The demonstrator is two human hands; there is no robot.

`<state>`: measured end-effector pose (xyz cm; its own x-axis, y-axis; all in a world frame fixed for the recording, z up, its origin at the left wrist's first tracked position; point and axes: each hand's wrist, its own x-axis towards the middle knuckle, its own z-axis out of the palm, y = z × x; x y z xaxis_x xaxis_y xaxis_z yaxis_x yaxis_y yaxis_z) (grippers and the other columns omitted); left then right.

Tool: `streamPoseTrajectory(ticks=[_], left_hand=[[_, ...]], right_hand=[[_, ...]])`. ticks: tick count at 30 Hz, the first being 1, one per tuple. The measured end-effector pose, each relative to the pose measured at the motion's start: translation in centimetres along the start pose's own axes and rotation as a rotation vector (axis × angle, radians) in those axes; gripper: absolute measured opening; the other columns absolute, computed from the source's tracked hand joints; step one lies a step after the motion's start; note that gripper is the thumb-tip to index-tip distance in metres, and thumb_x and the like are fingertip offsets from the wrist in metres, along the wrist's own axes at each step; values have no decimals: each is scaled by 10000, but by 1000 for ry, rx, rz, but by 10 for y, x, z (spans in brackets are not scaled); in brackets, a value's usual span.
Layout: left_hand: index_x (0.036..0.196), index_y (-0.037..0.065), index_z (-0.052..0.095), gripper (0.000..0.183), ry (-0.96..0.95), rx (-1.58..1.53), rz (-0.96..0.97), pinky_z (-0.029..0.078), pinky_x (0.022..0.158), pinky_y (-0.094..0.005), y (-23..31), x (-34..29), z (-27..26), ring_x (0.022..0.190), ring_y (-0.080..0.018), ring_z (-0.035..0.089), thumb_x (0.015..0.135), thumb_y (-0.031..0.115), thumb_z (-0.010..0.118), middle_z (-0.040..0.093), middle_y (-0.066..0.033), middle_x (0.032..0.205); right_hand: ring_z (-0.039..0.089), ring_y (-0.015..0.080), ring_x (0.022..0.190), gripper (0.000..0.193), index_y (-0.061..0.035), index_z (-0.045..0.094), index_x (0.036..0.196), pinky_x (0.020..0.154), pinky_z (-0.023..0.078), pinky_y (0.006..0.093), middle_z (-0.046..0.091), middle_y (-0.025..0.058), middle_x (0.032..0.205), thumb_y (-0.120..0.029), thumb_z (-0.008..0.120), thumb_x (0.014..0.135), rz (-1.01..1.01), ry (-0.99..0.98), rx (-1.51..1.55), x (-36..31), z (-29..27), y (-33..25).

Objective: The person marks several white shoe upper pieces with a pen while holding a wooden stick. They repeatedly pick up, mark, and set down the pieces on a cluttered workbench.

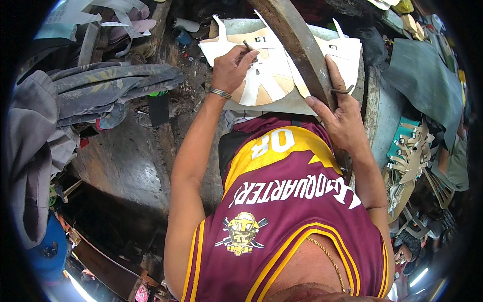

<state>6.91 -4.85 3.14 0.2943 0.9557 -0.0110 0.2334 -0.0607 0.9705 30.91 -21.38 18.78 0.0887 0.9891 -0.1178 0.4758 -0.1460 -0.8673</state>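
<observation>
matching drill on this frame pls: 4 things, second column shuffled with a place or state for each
1. left hand
2. right hand
3. white cut-out pattern sheet
4. bundle of tan straps

a. lies flat on the grey work board
b. far right, beside a teal box
c. wears a metal bracelet, holds a thin pen-like tool on the sheet
d. rests against the dark curved bar, a small hooked tool in its fingers

Pairs: 1-c, 2-d, 3-a, 4-b

One head-worn fisheye view looks steeply down the person's own chest. It sits close above the hands (pixel 287 90), with the worktop (pixel 282 103) just beyond them.
</observation>
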Motion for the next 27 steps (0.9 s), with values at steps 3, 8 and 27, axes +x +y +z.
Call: streamPoseTrajectory(ticks=[3, 8, 27], left_hand=[[1123, -12, 802, 270, 7, 13, 24, 643, 745, -303, -3, -1, 2, 843, -156, 824, 1046, 246, 798, 845, -122, 918], [1127, -4, 803, 270, 17, 32, 44, 638, 739, -306, -5, -1, 3, 839, -159, 824, 1042, 253, 802, 842, -122, 910], [1101, 54, 787, 211, 17, 338, 359, 625, 700, -384, 0, -7, -1, 797, -289, 807, 1015, 243, 822, 813, -134, 912]], right_hand=[[741, 392, 1270, 903, -304, 298, 1771, 1093, 579, 488, 697, 287, 1448, -248, 804, 1025, 43, -10, -37, 0, 2, 0], [741, 387, 1266, 916, -315, 295, 1770, 1095, 578, 488, 703, 287, 1435, -253, 814, 1018, 26, -20, -53, 1, 4, 1], [728, 332, 1276, 983, -21, 272, 1751, 1078, 569, 423, 709, 248, 1418, -21, 832, 943, -496, 201, 274, 5, 10, -18]])
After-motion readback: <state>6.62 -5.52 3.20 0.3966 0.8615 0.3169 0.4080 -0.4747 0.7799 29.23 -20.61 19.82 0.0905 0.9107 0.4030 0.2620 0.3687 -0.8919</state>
